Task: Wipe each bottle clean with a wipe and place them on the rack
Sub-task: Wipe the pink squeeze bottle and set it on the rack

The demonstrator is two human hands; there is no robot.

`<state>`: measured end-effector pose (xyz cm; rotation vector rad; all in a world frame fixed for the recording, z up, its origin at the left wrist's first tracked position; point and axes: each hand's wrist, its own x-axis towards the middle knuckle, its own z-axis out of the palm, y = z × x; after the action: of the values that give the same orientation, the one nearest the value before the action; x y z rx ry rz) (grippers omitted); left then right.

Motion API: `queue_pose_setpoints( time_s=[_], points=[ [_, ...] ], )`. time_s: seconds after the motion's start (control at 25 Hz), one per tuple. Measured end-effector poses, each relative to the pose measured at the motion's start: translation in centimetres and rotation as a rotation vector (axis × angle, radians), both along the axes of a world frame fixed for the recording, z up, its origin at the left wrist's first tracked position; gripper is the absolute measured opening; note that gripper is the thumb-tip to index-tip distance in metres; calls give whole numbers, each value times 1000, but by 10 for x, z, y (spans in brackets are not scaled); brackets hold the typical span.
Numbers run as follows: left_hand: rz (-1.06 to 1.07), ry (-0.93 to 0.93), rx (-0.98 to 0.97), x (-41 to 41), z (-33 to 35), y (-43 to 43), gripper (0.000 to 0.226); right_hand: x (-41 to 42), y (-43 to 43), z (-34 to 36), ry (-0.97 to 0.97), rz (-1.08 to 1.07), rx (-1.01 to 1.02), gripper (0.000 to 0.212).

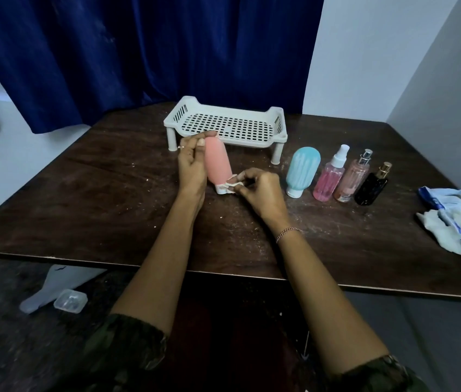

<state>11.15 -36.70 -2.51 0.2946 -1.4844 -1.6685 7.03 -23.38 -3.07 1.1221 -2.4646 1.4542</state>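
Here, the right hand [260, 193] pinches a white wipe [230, 185] against the pink bottle's [215, 161] white cap. The left hand [192, 165] curls round the bottle's body, holding it cap-down and slightly tilted at the tabletop [110, 179]. Rightward, a blue bottle [303, 171], a spray bottle [329, 178], a perfume bottle [351, 181] and a black bottle [371, 186] stand in a row. Beyond stands the white rack [226, 124]. Labels are too small to read.

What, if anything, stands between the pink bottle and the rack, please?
Nothing visible does. The left hand holds the pink bottle right before the rack; the other bottles stand off to its right.
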Motion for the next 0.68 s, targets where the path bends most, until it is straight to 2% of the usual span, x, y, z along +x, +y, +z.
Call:
queue_pose_setpoints(
  time_s=[0.24,0.48,0.68],
  points=[
    [150,-53,-156,2,-4,-4,22,-2,-1,-5,115,83,55,13],
    [151,-72,-143,3,-6,-4,20,3,-6,-6,205,123,124,15],
    [209,-120,-227,4,-6,-1,25,5,-9,-8,287,140,177,15]
  ],
)
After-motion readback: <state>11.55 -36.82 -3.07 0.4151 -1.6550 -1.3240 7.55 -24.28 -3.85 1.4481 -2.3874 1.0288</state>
